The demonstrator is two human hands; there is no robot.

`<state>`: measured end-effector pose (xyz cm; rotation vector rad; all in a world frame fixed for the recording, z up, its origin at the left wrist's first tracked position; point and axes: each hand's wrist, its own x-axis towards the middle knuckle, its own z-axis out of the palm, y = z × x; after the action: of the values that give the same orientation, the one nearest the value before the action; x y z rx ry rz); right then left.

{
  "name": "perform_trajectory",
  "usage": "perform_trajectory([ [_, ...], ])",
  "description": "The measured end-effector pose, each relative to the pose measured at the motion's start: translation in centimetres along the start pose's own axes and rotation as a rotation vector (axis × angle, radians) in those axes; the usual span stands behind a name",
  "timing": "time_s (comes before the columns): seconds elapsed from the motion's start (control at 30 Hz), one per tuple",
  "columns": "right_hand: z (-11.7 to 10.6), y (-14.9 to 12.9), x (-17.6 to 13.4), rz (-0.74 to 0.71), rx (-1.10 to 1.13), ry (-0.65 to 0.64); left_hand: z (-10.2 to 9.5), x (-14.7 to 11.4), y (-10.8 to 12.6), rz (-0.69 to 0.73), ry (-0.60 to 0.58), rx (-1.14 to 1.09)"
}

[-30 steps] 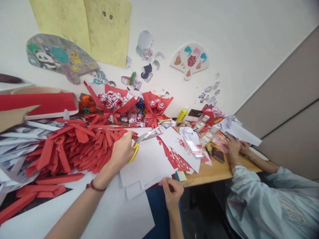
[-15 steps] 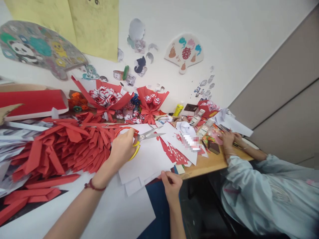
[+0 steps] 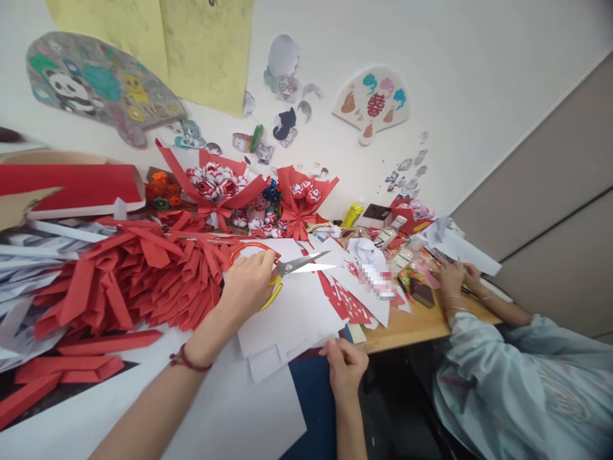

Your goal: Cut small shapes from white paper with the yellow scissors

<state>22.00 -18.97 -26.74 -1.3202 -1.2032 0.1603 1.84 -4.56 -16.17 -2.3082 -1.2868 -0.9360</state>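
We grip the scissors in our left hand over the white paper, whose edge our right hand pinches

Your scissors show orange and yellow handles with silver blades over white paper; a red cord circles your left wrist, red paper strips are heaped beside, and a co-worker's sleeve is pale blue.

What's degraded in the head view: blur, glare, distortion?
Head view: strong wide-angle warp, wall and table edges bend; a pixelated patch masks part of the papers; scissors blades glare white; left hand and right hand fairly sharp; light even, shadows soft.
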Motion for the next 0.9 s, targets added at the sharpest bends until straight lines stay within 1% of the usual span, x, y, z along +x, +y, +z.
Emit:
perform_trajectory([
  [0.33, 0.0, -1.8, 0.6, -0.106, -0.048, -0.042, 0.1, -0.3, 0.0, 0.002, 0.002, 0.029],
  [0.53, -0.1, -2.2, 0.7, -0.131, -0.044, -0.057, 0.2, -0.3, 0.0, 0.029, 0.084, 0.024],
  [0.9, 0.0, -2.7, 0.9, -0.148, -0.091, -0.062, 0.4, -0.8, 0.0, 0.026, -0.001, -0.040],
])
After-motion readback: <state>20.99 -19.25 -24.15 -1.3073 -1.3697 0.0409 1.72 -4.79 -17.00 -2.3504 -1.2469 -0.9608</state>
